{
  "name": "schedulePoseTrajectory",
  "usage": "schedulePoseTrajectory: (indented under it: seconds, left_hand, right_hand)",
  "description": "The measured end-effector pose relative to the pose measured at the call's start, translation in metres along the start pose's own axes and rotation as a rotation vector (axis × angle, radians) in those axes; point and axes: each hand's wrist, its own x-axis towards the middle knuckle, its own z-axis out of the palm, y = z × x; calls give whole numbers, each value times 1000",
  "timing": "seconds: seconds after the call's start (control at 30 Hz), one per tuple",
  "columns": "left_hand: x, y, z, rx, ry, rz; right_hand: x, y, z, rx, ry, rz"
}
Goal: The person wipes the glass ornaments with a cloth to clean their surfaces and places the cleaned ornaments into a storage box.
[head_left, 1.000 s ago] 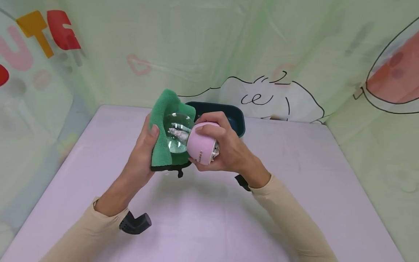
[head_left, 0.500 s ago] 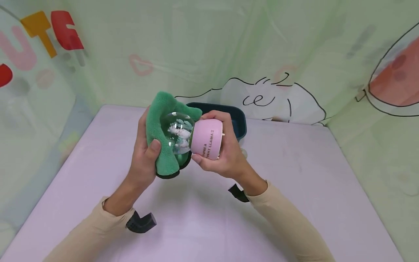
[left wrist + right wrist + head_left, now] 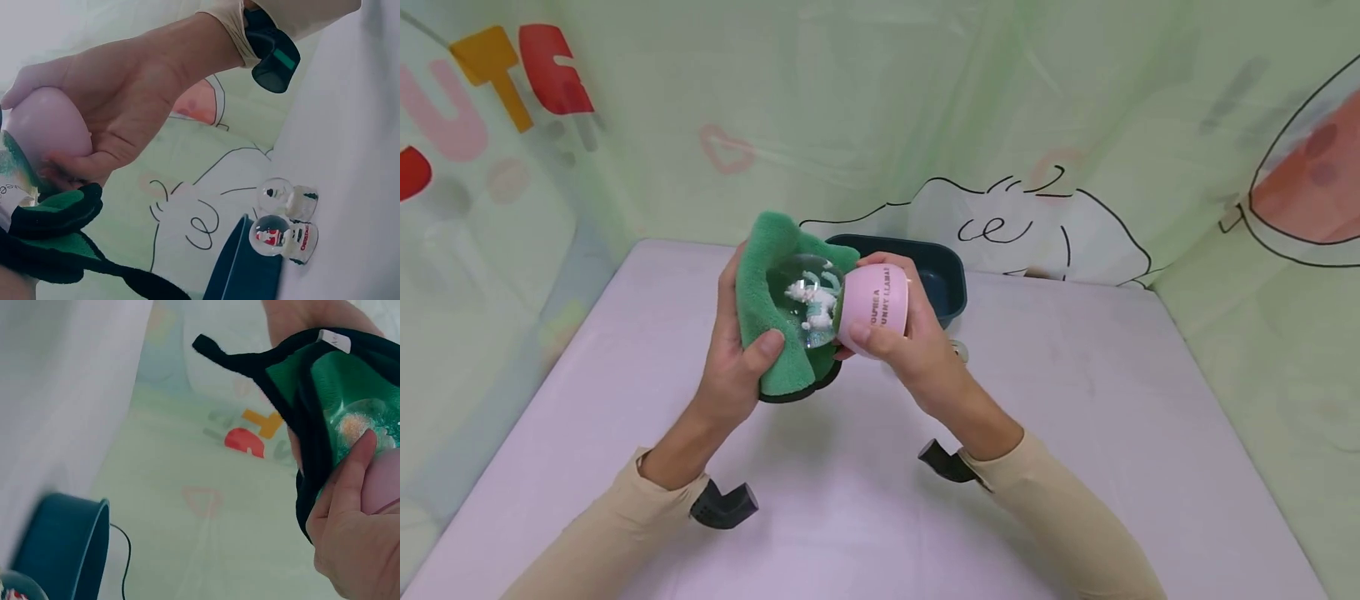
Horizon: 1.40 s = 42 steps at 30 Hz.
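My left hand [image 3: 730, 358] holds a fluffy green cloth [image 3: 767, 300] with black edging, its thumb over the front face. The cloth wraps around the clear dome of a snow globe [image 3: 812, 304], tilted on its side above the table. Inside the dome is a white llama figure. My right hand [image 3: 921, 350] grips the globe's pink base [image 3: 887, 292], which carries dark lettering, with its thumb across the lower side. In the right wrist view, right-hand fingers [image 3: 356, 465] lie along the base beside the dome, inside the cloth's fold. The cloth's black loop [image 3: 215, 350] hangs free.
A dark blue bin [image 3: 951, 283] stands at the table's back edge, behind the hands. Two small snow globes, one with a red figure [image 3: 272, 236] and a clearer one [image 3: 278, 197], stand near the bin. Printed curtains surround the lilac table [image 3: 1060, 417].
My right hand has turned the pink base within the cloth, so the lettering and llama have rotated into view. Its thumb now lies across the base. The left thumb has shifted right on the cloth.
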Motion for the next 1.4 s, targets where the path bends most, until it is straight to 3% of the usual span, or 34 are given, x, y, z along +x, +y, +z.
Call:
schedulePoseTrajectory:
  seconds: [0.13,0.27,0.47,0.6,0.83,0.97,1.07,1.17,1.4]
  left_hand:
    - [0,-1,2,4,20,-3]
    - [0,0,2,-14,40,-27]
    - [-2,1,1,-77,59,-103]
    - [-2,5,2,-94,57,-157]
    - [-1,8,1,-147,50,-267]
    - [-1,8,-1,-165,32,-323]
    - [-1,8,-3,-173,30,-346]
    - [-1,7,-4,-176,35,-340]
    - [-3,5,-3,-177,31,-262]
  right_hand:
    - [-2,-1,-1,-188,-12,-88]
    - [-2,0,-3,-375,-27,-226]
    - [7,2,-14,-669,-88,-521]
    - [15,3,-22,-763,-148,-695]
    - [16,1,-32,-973,-230,-812]
    - [13,0,-35,-1121,-246,-930]
    - [12,0,-36,-1174,-267,-1010]
    - [12,0,-36,-1187,-266,-1040]
    - [14,4,-37,-1152,-205,-1018]
